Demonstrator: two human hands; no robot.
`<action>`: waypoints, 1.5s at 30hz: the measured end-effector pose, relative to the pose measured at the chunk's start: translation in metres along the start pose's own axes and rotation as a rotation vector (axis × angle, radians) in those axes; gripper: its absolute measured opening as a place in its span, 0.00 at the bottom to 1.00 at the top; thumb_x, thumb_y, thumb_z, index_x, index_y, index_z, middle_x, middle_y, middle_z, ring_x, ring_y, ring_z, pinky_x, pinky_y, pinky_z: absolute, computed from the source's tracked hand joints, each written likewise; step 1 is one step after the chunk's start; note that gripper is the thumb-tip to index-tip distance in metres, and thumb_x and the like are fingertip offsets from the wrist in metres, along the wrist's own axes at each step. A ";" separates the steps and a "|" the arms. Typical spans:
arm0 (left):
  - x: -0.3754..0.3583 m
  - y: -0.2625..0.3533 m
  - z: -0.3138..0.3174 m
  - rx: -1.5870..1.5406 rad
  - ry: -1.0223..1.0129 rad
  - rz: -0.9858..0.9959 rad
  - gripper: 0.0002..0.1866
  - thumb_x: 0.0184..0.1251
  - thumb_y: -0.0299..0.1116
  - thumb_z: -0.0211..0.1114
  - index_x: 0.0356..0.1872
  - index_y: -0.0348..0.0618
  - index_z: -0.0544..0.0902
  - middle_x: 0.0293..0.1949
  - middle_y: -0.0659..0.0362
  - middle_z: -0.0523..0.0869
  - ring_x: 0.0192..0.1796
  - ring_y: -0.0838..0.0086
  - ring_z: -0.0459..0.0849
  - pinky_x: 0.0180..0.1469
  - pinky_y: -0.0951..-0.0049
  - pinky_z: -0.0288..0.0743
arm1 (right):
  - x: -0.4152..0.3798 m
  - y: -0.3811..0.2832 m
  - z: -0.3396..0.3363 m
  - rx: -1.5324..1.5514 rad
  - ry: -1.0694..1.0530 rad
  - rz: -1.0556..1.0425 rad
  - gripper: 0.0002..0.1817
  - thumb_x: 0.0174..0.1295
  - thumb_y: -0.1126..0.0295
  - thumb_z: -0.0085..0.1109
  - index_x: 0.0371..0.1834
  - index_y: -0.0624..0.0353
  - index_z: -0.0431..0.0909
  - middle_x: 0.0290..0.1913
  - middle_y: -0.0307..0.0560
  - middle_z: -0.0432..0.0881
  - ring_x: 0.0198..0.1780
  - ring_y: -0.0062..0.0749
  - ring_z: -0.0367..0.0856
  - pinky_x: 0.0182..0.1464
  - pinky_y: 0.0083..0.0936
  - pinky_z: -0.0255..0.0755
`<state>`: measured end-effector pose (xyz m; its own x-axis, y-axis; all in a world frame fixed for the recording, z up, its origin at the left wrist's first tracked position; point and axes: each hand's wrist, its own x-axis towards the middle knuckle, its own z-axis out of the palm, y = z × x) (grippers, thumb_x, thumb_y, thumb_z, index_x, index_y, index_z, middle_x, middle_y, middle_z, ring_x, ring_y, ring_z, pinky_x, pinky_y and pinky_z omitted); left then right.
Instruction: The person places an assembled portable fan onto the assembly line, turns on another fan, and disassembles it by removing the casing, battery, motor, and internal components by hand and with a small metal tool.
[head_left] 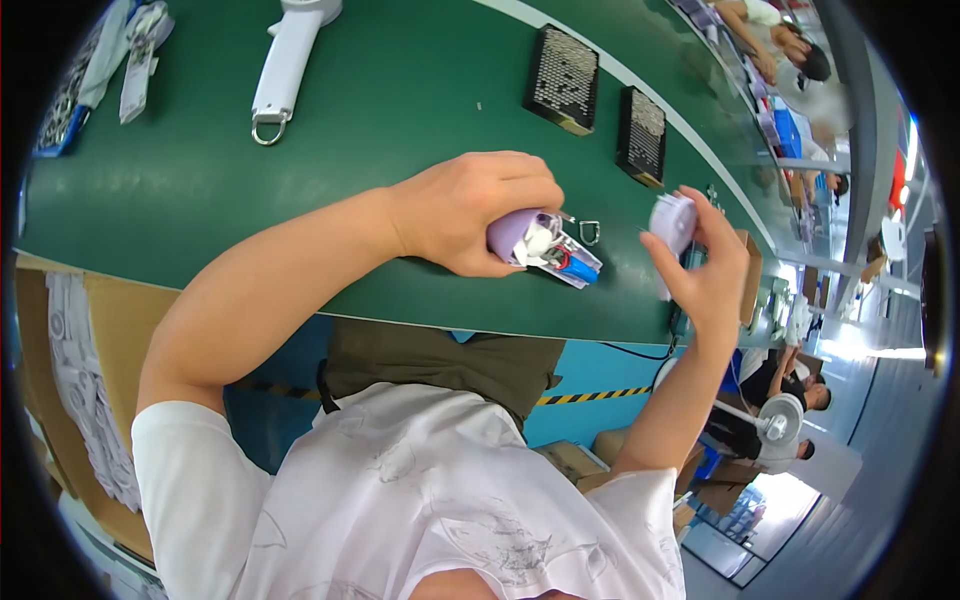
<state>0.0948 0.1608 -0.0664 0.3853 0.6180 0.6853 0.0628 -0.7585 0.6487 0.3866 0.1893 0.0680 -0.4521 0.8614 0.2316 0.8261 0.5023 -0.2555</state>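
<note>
White shirt nearest, olive trousers just beyond.

Left hand (pixel 478 213) wrapped round a lilac body (pixel 512 235), fingers pressed together about it, knuckles up, heel down on the green desk (pixel 350 150); likely braced that way to steady the open end. Blue cell (pixel 578 266), red wire and white parts spilling out just past those fingers, facing the other hand.

Right hand (pixel 708 268) raised clear of the desk, fingers pinching a round lilac cap (pixel 672 220) by its rim, turned towards the open end, apart from it.

Between the two sets of fingers, a small metal ring (pixel 589 232) lying flat.

Beyond the right fingers, two black trays (pixel 563 78) side by side. Far past the left fingers, a white handle (pixel 285 65) with its own ring, and packets (pixel 140 45) at the corner.

No readable writing or brand anywhere.
</note>
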 end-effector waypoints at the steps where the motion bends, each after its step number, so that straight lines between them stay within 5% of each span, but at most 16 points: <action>1: 0.001 0.000 0.000 0.005 0.002 -0.003 0.28 0.40 0.26 0.81 0.48 0.40 0.82 0.46 0.51 0.85 0.48 0.54 0.85 0.49 0.61 0.82 | 0.002 0.008 0.010 0.027 0.012 -0.007 0.33 0.48 0.65 0.83 0.59 0.63 0.83 0.44 0.51 0.88 0.39 0.37 0.85 0.43 0.31 0.80; 7: 0.004 0.001 -0.002 0.011 -0.014 -0.024 0.30 0.40 0.27 0.85 0.48 0.38 0.81 0.47 0.50 0.86 0.46 0.57 0.87 0.48 0.63 0.83 | 0.002 0.036 0.046 -0.047 -0.097 0.025 0.38 0.50 0.62 0.80 0.65 0.69 0.79 0.52 0.60 0.86 0.52 0.56 0.85 0.57 0.42 0.79; 21: 0.008 0.002 -0.001 -0.018 0.010 -0.104 0.31 0.38 0.29 0.86 0.46 0.39 0.80 0.43 0.52 0.85 0.42 0.60 0.86 0.47 0.66 0.82 | -0.003 0.047 0.063 -0.012 -0.025 0.019 0.40 0.54 0.62 0.78 0.71 0.62 0.76 0.55 0.59 0.85 0.58 0.56 0.82 0.63 0.44 0.77; 24: 0.007 0.000 -0.002 -0.026 0.024 -0.118 0.31 0.38 0.29 0.86 0.47 0.38 0.80 0.43 0.53 0.85 0.43 0.61 0.86 0.48 0.66 0.82 | -0.010 0.043 0.063 -0.090 0.124 -0.070 0.34 0.57 0.65 0.75 0.68 0.62 0.79 0.55 0.57 0.85 0.57 0.54 0.82 0.61 0.43 0.77; 26: 0.007 -0.001 -0.004 -0.003 -0.033 -0.117 0.34 0.38 0.27 0.88 0.49 0.38 0.78 0.48 0.49 0.84 0.47 0.66 0.86 0.51 0.69 0.82 | -0.013 0.032 0.055 -0.031 0.304 -0.194 0.23 0.59 0.73 0.72 0.59 0.63 0.83 0.53 0.55 0.86 0.54 0.52 0.83 0.57 0.41 0.79; 27: 0.006 -0.001 -0.004 0.001 -0.037 -0.121 0.34 0.38 0.27 0.88 0.49 0.38 0.78 0.48 0.49 0.84 0.47 0.66 0.86 0.51 0.69 0.82 | -0.015 0.020 0.052 0.074 0.379 -0.239 0.14 0.58 0.81 0.69 0.47 0.63 0.85 0.47 0.52 0.86 0.48 0.48 0.85 0.50 0.37 0.79; 30: 0.006 -0.002 -0.004 -0.022 -0.039 -0.159 0.34 0.38 0.26 0.88 0.49 0.37 0.78 0.48 0.50 0.84 0.47 0.67 0.86 0.51 0.69 0.82 | -0.028 -0.005 0.051 0.220 0.348 -0.284 0.11 0.54 0.86 0.69 0.38 0.63 0.84 0.39 0.49 0.85 0.41 0.44 0.85 0.42 0.34 0.79; 45: 0.010 0.000 -0.001 -0.060 0.015 -0.177 0.31 0.37 0.30 0.86 0.47 0.37 0.81 0.43 0.53 0.86 0.43 0.62 0.87 0.49 0.67 0.82 | -0.029 -0.033 0.064 0.287 0.091 -0.353 0.08 0.56 0.81 0.71 0.37 0.63 0.82 0.36 0.48 0.81 0.38 0.44 0.82 0.40 0.37 0.79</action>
<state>0.0979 0.1671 -0.0596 0.3597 0.7437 0.5635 0.0735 -0.6246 0.7774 0.3511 0.1531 0.0101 -0.6469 0.6303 0.4293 0.4949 0.7752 -0.3926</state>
